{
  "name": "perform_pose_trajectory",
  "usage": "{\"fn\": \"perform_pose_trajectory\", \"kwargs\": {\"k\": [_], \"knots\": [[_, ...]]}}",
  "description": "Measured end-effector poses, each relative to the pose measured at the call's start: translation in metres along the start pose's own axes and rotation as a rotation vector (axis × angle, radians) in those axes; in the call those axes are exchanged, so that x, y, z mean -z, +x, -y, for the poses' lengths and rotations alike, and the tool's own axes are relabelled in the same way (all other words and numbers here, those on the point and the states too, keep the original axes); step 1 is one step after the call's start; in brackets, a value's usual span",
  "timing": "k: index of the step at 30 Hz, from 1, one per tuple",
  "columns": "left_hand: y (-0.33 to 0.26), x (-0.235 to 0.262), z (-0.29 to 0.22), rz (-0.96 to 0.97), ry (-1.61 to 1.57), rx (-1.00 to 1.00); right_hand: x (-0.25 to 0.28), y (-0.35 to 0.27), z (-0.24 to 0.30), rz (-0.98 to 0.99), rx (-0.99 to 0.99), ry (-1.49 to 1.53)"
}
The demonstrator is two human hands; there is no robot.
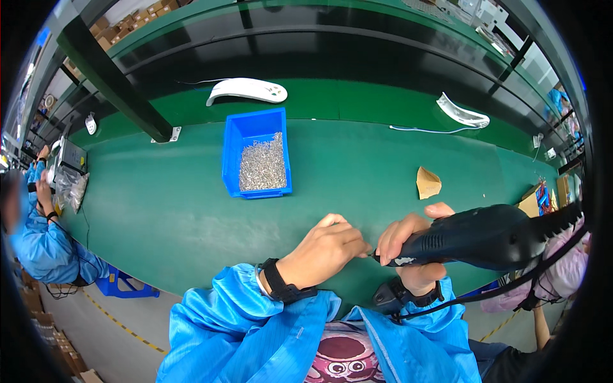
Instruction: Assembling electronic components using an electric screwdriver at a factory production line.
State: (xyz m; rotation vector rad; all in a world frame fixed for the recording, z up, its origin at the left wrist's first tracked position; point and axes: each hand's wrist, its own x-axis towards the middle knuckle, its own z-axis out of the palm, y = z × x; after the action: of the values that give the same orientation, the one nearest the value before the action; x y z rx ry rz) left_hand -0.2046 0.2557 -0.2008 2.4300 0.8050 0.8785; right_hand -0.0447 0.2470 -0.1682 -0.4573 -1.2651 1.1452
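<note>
My right hand (408,237) is wrapped round a black electric screwdriver (479,237), which lies nearly level with its tip pointing left. Close to that tip, the fingers of my left hand (319,252) are pinched together. What they hold, if anything, is too small and covered to make out. Beyond my left hand stands a blue plastic bin (232,156) with a heap of small silvery screws (263,165) in it.
On the green ledge behind are a white curved shell (248,90) and another white shell (461,112) with a cord. Brown paper (428,183) lies at right. A green post (118,80) rises at left. A co-worker in blue (48,246) sits far left; a cable trails from the screwdriver.
</note>
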Motion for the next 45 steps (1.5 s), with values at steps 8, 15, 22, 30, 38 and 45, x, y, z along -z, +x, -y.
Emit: {"fn": "perform_pose_trajectory", "kwargs": {"k": [8,15,22,30,38,45], "knots": [[-0.011,0.026,0.003,-0.12,0.028,0.069,-0.012,0.003,-0.001,-0.057,-0.168,0.113],[-0.031,0.089,0.027,-0.255,0.16,0.08,-0.016,0.011,-0.003,-0.092,-0.234,-0.045],[-0.065,0.144,0.075,-0.421,0.388,0.187,-0.014,0.021,-0.018,-0.079,-0.183,-0.106],[-0.083,0.144,0.092,-0.48,0.327,0.283,0.012,0.019,-0.041,-0.146,0.035,-0.077],[-0.093,0.136,0.103,-0.615,0.138,0.454,0.109,0.01,-0.117,-0.373,-0.247,-0.263],[-0.092,0.126,0.109,-0.65,0.241,0.406,0.112,0.003,-0.126,-0.531,-0.377,-0.413]]}}
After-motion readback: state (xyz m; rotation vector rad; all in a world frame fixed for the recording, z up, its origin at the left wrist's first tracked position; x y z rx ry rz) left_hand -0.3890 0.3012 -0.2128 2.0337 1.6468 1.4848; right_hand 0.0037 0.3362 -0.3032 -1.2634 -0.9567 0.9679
